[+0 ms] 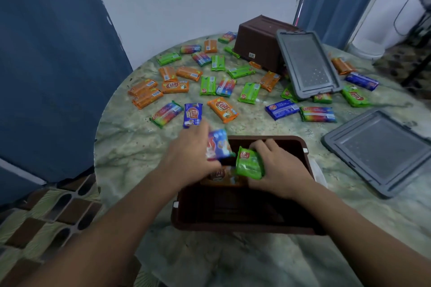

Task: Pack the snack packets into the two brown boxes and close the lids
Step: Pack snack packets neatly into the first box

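An open brown box is set on the near part of the round marbled surface, and an orange packet is seen lying inside it toward its far end. Above that far end a blue packet, blurred, is gripped in the left hand, whose fingers are curled round it, while a green packet is held in the right hand with thumb and fingers closed on it; the two packets are just beside each other over the box opening. The second brown box is found at the far side of the surface, tipped over with its base turned up, and a grey lid is propped tilted against its right side, its lower edge resting on a few packets. Another grey lid is laid flat near the right edge of the surface, well apart from the open box. Many loose packets in orange, green, blue and rainbow wrappers are scattered across the middle and far part of the surface, between the two boxes, some overlapping. A blue curtain is hung at the left, a pale wall is seen behind, and a patterned tiled floor is visible below the surface edge
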`<move>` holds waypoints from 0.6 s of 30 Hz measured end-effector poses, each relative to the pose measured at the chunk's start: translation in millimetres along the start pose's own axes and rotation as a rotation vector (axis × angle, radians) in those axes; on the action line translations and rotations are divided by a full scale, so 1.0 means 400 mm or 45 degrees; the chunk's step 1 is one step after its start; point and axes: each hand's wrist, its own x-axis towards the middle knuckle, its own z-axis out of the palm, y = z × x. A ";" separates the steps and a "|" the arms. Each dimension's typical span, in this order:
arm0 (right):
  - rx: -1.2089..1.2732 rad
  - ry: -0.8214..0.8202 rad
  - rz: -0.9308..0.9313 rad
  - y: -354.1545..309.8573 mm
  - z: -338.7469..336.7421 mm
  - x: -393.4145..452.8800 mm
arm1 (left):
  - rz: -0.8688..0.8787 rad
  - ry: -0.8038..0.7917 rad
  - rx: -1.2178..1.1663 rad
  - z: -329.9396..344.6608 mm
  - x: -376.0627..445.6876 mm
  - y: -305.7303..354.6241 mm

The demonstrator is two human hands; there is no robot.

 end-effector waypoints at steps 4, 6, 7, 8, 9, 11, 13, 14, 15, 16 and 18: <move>-0.171 -0.234 -0.007 0.017 0.034 -0.037 | 0.113 -0.281 0.328 0.088 -0.044 0.049; -0.327 -0.299 -0.032 0.021 0.051 -0.045 | 0.128 -0.367 0.352 0.124 -0.058 0.060; -0.384 -0.326 -0.036 0.023 0.057 -0.048 | 0.122 -0.411 0.336 0.142 -0.066 0.061; -0.424 -0.349 -0.035 0.023 0.064 -0.047 | 0.110 -0.442 0.314 0.157 -0.073 0.056; -0.453 -0.362 -0.036 0.024 0.071 -0.045 | 0.094 -0.468 0.298 0.170 -0.080 0.050; -0.469 -0.377 -0.022 0.027 0.082 -0.043 | 0.071 -0.497 0.306 0.188 -0.088 0.042; -0.444 -0.378 0.001 0.029 0.090 -0.041 | 0.071 -0.482 0.323 0.195 -0.087 0.041; -0.440 -0.375 0.007 0.029 0.092 -0.040 | 0.068 -0.463 0.313 0.194 -0.086 0.043; -0.445 -0.369 0.007 0.029 0.094 -0.039 | 0.063 -0.448 0.293 0.194 -0.083 0.043; -0.453 -0.361 0.003 0.029 0.096 -0.040 | 0.058 -0.444 0.270 0.192 -0.083 0.044; -0.453 -0.354 -0.002 0.028 0.098 -0.039 | 0.057 -0.446 0.224 0.190 -0.083 0.045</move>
